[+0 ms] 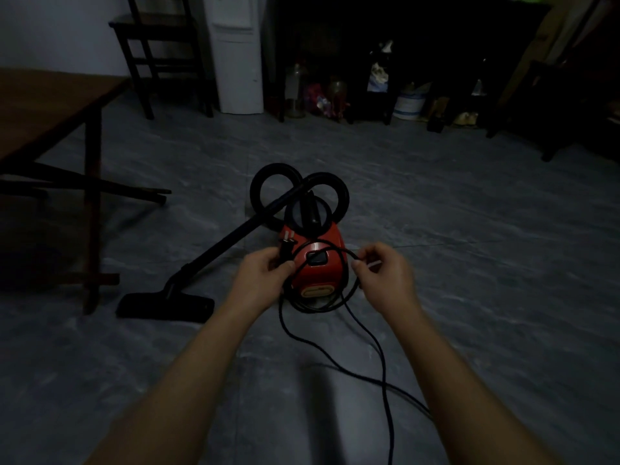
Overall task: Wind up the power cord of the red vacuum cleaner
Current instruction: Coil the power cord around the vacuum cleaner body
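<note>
The red vacuum cleaner (pixel 318 260) stands on the grey floor in the middle of the view, its black hose (pixel 268 182) coiled behind it. My left hand (pixel 261 276) grips the black power cord (pixel 369 333) just below the plug (pixel 287 245), whose two prongs point up. My right hand (pixel 382 273) pinches the same cord a little to the right. Between my hands the cord forms a loop in front of the vacuum body. The rest of the cord trails down across the floor toward me.
The black wand and floor nozzle (pixel 166 307) lie to the left of the vacuum. A wooden table (pixel 50 105) stands at the left, a dark chair (pixel 161 52) behind it. Dark shelves with jars and bottles (pixel 335 92) line the back wall.
</note>
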